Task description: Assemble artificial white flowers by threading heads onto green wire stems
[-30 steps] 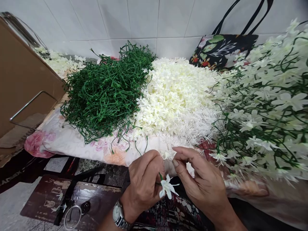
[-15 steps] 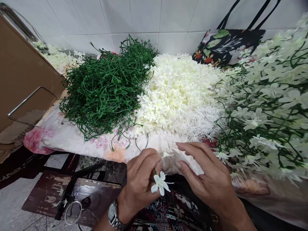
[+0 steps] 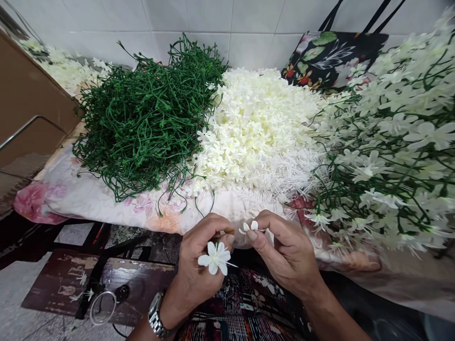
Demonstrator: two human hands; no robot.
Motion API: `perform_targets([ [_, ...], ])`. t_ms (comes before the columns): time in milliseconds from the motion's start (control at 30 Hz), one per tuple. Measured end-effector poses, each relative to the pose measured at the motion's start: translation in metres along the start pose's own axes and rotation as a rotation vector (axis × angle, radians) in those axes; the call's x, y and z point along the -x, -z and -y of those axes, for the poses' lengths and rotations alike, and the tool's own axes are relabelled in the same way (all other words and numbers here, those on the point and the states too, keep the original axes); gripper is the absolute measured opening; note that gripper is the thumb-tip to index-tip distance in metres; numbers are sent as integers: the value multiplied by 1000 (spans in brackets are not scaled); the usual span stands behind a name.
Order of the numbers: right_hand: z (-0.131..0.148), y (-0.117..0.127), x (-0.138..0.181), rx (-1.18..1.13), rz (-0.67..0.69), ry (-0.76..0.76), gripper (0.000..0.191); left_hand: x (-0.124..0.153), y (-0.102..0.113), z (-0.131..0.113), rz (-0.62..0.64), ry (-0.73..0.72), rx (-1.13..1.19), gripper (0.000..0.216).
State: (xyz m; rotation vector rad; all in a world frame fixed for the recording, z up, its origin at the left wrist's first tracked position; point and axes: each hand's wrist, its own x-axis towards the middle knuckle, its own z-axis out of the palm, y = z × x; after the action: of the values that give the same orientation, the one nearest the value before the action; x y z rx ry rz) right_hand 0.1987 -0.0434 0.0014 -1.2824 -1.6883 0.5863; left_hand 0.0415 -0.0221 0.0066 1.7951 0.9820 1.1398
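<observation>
In front of the petal heap [image 3: 259,123], the left hand [image 3: 192,253] is holding a white flower [image 3: 215,258] in curled fingers; the right hand [image 3: 289,253] is pinching small petals [image 3: 253,226] between fingertips.

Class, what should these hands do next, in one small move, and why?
Probably bring the right hand closer to the left hand: the right pinches a small white blossom, the left holds an open white flower, and the hands are apart.

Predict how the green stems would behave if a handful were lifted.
The green stems probably come up tangled, since they crisscross throughout. They look light, being thin. They seem springy rather than limp, as some ends stick up.
</observation>
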Motion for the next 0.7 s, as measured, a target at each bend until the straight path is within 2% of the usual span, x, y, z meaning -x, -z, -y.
perform_targets([
  [200,-2,-5,1,-72,25,-43,18,0,3,1,-40,15,-13,15],
  [433,1,-9,-2,-215,59,-12,15,-2,2,-2,3,84,48,8],
  [700,1,-9,3,-191,85,-5,12,1,2,0,7,145,103,6],
])
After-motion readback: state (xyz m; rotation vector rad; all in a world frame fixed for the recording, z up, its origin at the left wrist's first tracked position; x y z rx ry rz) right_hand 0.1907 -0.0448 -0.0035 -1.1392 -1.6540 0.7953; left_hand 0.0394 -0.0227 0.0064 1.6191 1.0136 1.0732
